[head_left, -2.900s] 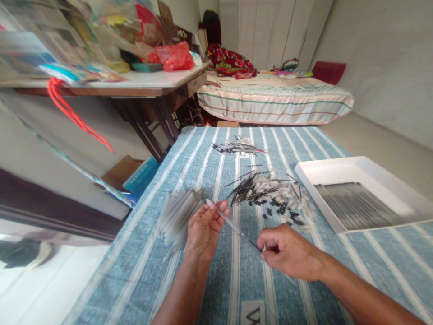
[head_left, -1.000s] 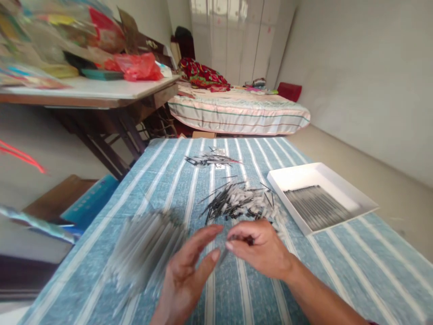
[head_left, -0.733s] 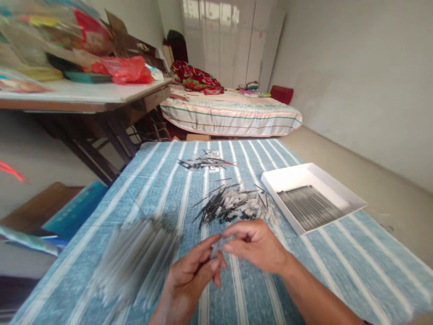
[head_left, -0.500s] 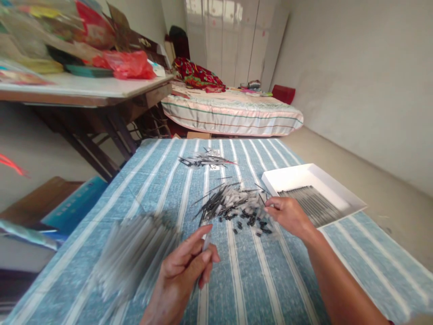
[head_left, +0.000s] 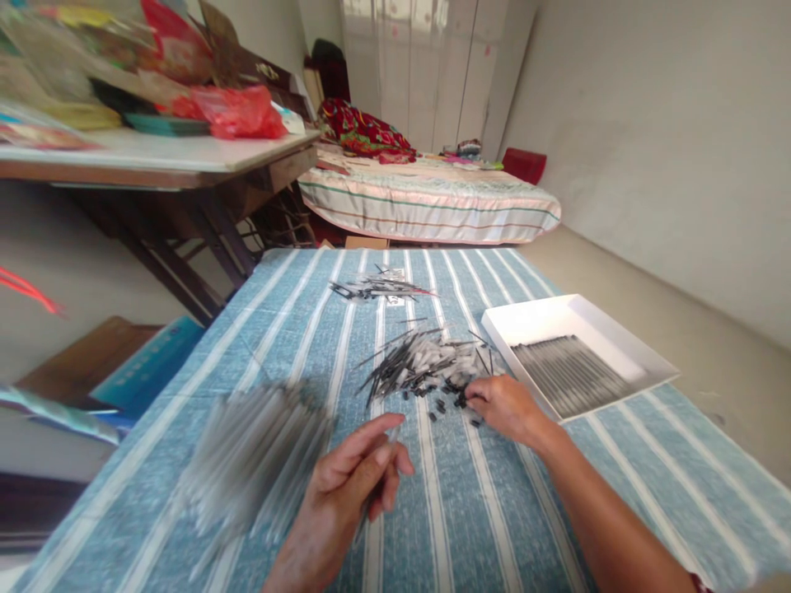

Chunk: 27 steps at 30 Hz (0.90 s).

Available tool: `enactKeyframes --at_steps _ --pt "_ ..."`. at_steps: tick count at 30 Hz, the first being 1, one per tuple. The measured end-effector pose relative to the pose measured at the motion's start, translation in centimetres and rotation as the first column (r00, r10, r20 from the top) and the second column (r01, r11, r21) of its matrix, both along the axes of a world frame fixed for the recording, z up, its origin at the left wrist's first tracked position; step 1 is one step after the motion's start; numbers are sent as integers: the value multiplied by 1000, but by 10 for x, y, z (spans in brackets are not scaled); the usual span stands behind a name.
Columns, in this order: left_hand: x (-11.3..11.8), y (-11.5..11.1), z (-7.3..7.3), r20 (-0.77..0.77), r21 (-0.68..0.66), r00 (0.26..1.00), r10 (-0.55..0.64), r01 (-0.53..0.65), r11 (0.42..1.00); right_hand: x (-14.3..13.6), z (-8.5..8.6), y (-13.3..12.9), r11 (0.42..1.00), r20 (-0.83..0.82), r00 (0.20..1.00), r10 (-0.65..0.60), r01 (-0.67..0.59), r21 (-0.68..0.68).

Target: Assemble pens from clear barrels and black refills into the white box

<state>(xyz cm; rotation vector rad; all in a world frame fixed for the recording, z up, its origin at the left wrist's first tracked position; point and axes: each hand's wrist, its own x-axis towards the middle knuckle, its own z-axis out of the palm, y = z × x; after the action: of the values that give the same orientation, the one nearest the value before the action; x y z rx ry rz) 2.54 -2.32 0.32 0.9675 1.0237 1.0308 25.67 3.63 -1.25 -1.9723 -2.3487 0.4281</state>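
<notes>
My left hand (head_left: pixel 352 486) is closed around a slim translucent tube (head_left: pixel 396 430), like a pen barrel; its tip shows between thumb and forefinger. At the right edge of a mixed pile, my right hand (head_left: pixel 507 405) has thumb and fingers pinched together among small black caps (head_left: pixel 441 407). Whatever sits in that pinch is hidden. Thin black rods (head_left: pixel 386 371) and short whitish pieces (head_left: pixel 426 356) make up the rest of the pile. To the left lies a big stack of long translucent tubes (head_left: pixel 253 461), somewhat blurred.
A white open box (head_left: pixel 643 375) at the right holds a row of dark-tipped tubes (head_left: pixel 565 371). Farther back, a smaller heap of dark rods (head_left: pixel 383 286) lies on the striped cloth (head_left: pixel 457 511). A side table (head_left: pixel 247 156) with bags stands left, a bed (head_left: pixel 432 193) behind.
My right hand has moved slightly left and down, from the pile's right edge to the black caps. My left hand still holds the tube. The whole view has shifted slightly.
</notes>
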Motion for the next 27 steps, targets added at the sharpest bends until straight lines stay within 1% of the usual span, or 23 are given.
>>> enactKeyframes --at_steps 2,4,6,10,14,18,21,22,23,24,25,26,27 --pt "-2 1 -3 3 -5 1000 -30 30 1000 -7 0 3 999 93 995 26 -23 -27" --pt "-5 3 -6 2 -5 997 -75 75 997 -11 1 6 998 139 989 45 -39 -49" --pt "-7 4 -9 -4 -2 994 -113 113 994 -13 3 7 997 155 986 56 -46 -63" --pt "-8 5 -11 -43 -1 989 -144 144 990 -16 8 8 995 189 980 70 -55 -85" --pt "-8 5 -13 -68 -7 983 -170 170 985 -27 9 7 996 226 973 46 -26 -89" --pt "-7 5 -14 -102 -16 980 -172 172 985 -32 9 7 998 225 974 10 6 -69" --pt "-5 4 -13 -107 -32 978 -182 179 983 -26 7 8 1000 194 981 1 4 -25" --pt "-4 4 -12 -105 -34 979 -176 173 984 -23 6 8 1000 138 990 -8 8 0" --pt "-3 3 -11 -103 -34 981 -167 165 986 -20 5 7 1000 27 999 -16 16 22" --pt "-3 3 -10 -102 -36 982 -159 156 987 -17 4 6 999 -143 989 -24 28 29" --pt "-2 2 -9 -101 -39 983 -156 152 988 -17 2 2 999 -359 933 -40 50 20" --pt "-2 2 -8 -100 -44 982 -159 155 987 -18 1 -2 997 -581 812 -63 71 -10" --pt "-2 1 -7 -98 -49 981 -169 165 985 -21 0 -7 995 -760 643 -92 79 -54"
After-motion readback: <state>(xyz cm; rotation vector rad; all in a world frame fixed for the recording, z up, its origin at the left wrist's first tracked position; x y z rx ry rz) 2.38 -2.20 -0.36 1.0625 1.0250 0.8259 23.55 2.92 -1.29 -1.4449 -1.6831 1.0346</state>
